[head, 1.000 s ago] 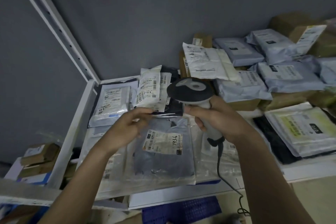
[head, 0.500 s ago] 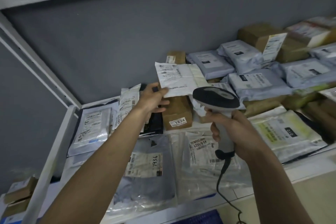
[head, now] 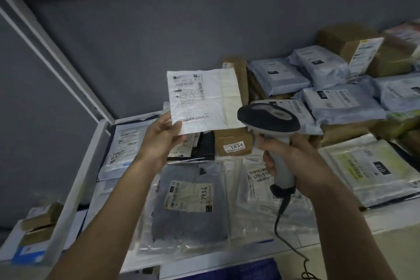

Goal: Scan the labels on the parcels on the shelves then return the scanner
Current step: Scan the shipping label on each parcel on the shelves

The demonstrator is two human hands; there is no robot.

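Mid-task at the parcel shelf [head: 75, 179]: white mailer [head: 201, 100] lifted at centre frame, its lower left corner pinched between thumb and fingers of the left hand [head: 162, 137], printed label turned toward the camera. At right of centre, corded scanner [head: 268, 118] raised just beside the mailer's lower right corner, grey handle wrapped by the curled fingers of the right hand [head: 293, 161], dark oval head nearly level with the parcel and seemingly angled past the label rather than onto it; cable trailing down toward the bottom edge. No scan beam visible, so impossible to say whether this label has registered.

Judged well short of done: many parcels lying flat and apparently awaiting a pass, among them the grey bag marked 7936 [head: 189, 198] at lower centre, the brown box numbered 1834 [head: 234, 144] just behind it, and the pale mailers [head: 341, 102] stacked at upper right. Which of them carry completed scans, not shown. Return of the scanner not yet begun.

The held mailer: thin, crumpled white plastic, roughly square, a folded flap down its right side, dense black print and barcodes on the upper left portion, limp enough to sag without support.
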